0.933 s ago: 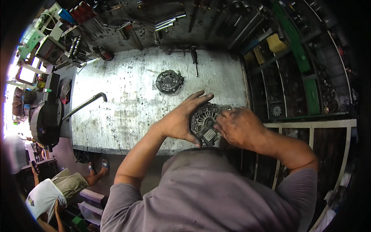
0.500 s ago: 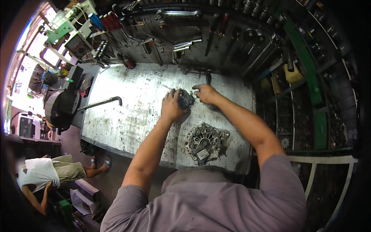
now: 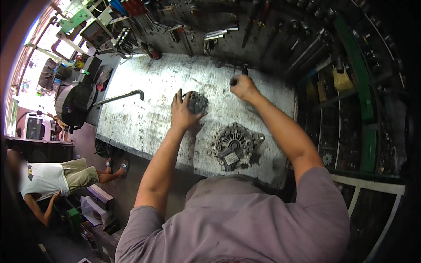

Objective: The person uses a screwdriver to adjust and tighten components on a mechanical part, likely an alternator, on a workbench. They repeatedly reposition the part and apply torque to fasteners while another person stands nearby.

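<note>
1. Now, the left hand [image 3: 182,115] has fingers and thumb around the edge of the dark round cover [image 3: 199,103], gripping it on the workbench [image 3: 147,120].
2. Farther out, the right hand [image 3: 243,88] curls around the screwdriver [image 3: 244,70], its dark handle poking out beyond the fist!
3. Nearer the person, the larger round metal part [image 3: 234,145] sits untouched.
4. Leftward, a bent bar [image 3: 118,98] overhangs the bench edge.

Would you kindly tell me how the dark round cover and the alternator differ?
The alternator is larger than the cover. The cover looks nearly black; the alternator shows lighter grey metal. The left hand is on the cover, while no hand touches the alternator. Both are roundish.
</note>
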`<state>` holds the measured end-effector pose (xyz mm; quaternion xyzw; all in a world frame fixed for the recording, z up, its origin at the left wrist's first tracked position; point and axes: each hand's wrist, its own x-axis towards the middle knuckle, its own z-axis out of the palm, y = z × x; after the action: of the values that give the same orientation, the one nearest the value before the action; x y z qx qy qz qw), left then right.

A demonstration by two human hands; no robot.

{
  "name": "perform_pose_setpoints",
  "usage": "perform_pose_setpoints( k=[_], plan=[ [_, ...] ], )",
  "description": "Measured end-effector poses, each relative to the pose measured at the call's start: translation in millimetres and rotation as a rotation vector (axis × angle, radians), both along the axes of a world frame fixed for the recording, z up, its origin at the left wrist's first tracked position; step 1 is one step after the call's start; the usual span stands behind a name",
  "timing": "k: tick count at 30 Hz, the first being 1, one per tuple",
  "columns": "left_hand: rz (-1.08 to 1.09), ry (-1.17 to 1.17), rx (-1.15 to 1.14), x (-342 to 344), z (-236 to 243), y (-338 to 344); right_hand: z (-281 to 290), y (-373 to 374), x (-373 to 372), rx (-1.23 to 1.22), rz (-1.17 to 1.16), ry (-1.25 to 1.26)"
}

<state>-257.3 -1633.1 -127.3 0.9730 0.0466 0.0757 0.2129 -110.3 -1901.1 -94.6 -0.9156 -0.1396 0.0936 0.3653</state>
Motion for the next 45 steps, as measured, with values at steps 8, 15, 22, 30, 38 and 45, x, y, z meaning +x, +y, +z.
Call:
perform_pose_setpoints(
  k=[8,15,22,30,38,45],
  plan=[
    [-0.513,-0.195,-0.993,-94,61,-19,183,-41,-197,0.281,0.343,-0.056],
    [-0.681,-0.076,-0.992,-135,77,-50,188,-5,-234,-0.183,0.364,-0.220],
    [-0.705,-0.149,-0.990,-138,82,-36,196,12,-239,-0.403,0.384,-0.256],
    [-0.655,-0.197,-0.947,-150,83,-26,195,9,-244,-0.450,0.387,-0.269],
    [-0.630,-0.141,-0.964,-159,91,-39,185,10,-244,-0.431,0.387,-0.265],
    [-0.568,-0.162,-0.969,-153,102,-43,210,0,-230,-0.389,0.440,-0.151]
  ],
)
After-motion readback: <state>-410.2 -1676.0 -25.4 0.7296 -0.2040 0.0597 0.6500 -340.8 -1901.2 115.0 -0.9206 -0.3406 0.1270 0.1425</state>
